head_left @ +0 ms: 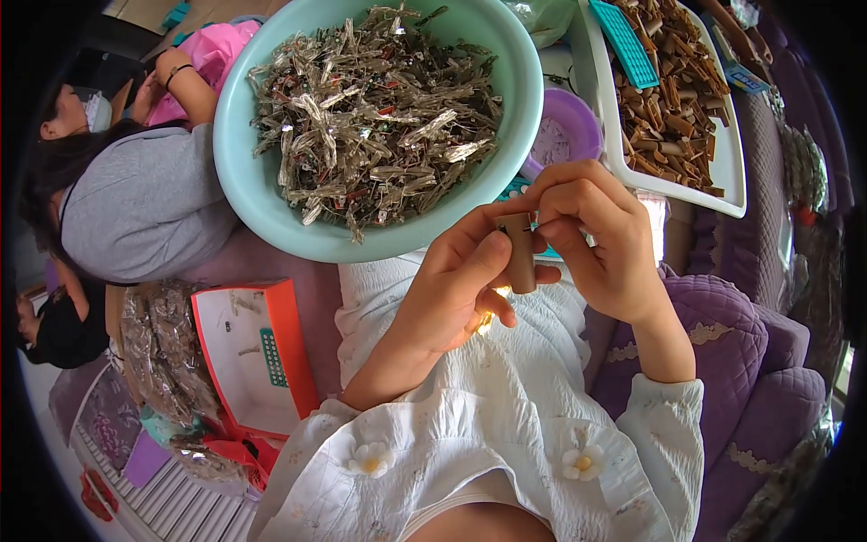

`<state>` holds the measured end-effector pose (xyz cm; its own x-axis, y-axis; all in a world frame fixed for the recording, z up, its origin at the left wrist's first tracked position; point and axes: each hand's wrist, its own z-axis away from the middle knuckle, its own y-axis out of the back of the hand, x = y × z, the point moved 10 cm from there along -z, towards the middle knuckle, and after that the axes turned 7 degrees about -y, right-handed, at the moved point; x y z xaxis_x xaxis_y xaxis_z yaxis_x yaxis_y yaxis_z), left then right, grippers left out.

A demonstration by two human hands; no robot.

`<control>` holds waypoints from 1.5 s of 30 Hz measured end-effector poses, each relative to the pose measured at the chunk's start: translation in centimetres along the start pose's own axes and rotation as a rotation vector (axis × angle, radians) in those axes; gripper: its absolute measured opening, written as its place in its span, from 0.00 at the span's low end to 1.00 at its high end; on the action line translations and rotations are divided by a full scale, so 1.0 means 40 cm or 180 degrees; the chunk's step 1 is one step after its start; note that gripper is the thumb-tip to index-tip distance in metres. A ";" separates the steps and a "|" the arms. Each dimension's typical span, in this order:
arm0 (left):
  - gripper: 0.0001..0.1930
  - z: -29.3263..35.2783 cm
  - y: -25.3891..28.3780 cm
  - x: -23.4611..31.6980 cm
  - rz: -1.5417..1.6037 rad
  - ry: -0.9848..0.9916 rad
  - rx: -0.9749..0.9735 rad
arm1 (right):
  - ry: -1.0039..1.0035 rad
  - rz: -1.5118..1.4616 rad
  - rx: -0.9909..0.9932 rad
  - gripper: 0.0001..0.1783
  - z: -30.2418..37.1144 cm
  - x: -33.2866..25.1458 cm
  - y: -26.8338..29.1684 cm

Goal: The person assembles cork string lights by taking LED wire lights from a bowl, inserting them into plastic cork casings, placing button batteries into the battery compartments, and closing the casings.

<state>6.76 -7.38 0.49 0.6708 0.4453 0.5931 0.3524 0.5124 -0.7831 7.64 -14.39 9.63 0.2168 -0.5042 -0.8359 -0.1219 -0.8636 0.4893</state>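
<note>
Over my lap, my left hand [452,285] is wrapped round a short brown cardboard tube [521,262]. The tube stands roughly upright between thumb and fingers, with small dark marks or slits near its upper edge. At that upper edge, on the right side, the fingertips of my right hand [607,237] are pinched together; whatever they grip is too small to make out. A bright yellow gleam shows below the left fingers. Just beyond my hands sits a large pale green basin [244,172] heaped with bundles of clear, shiny strands [379,126].
A white tray [733,172] of brown cardboard pieces [664,99], with a teal perforated strip [628,45], stands at the far right. Beside it is a purple bowl [589,122]. An open red-and-white box [293,348] lies left, near wrapped bundles [167,334]. Another person [144,199] sits at left.
</note>
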 end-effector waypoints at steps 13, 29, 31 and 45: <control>0.19 -0.002 0.035 0.010 -0.0627 -0.0301 0.0192 | -0.0157 0.0000 -0.0111 0.06 0.009 0.034 -0.027; 0.18 0.105 -0.092 0.154 -0.3887 -0.3535 -0.0076 | -0.1571 -0.2475 0.0396 0.23 0.140 0.100 -0.067; 0.20 0.112 -0.111 0.136 -0.4043 -0.3588 -0.0238 | -0.1059 -0.2793 0.0568 0.22 0.132 0.086 -0.068; 0.27 0.040 -0.129 0.075 -0.2122 -0.2036 -0.0816 | -0.0021 -0.0560 0.1727 0.12 0.159 -0.055 -0.024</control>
<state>5.89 -7.50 6.60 -0.1760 0.4757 0.8618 0.7158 0.6629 -0.2197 1.13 -12.48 9.43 0.2729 -0.3512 -0.8956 -0.5650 -0.8120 0.1463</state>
